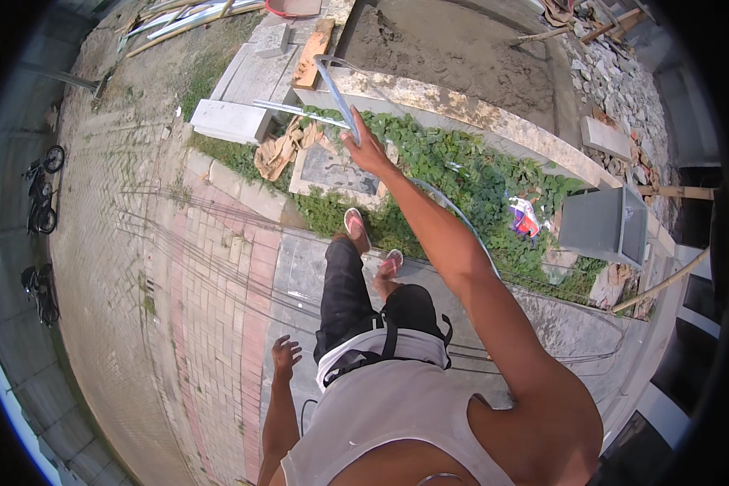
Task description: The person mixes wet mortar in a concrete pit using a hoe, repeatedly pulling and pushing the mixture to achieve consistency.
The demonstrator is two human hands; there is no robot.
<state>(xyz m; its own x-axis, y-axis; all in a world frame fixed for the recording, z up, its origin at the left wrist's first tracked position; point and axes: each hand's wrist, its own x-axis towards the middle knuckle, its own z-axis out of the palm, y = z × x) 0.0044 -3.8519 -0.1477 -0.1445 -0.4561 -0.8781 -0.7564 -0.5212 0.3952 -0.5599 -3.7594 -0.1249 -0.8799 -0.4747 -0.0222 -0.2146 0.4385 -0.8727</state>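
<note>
A low-walled enclosure (494, 121) holds wet grey mud (454, 57); the inside of the grey box (595, 223) at the right end of the planted strip (482, 174) is hidden. The right hand (366, 150) grips one hose (338, 93), which loops by the enclosure's near left corner, while the empty left hand (286, 354) hangs loosely open over grey paving (300, 263). Two motorcycles (40, 190) stand across the paved road (97, 267); two pink sandals (391, 262) are worn.
</note>
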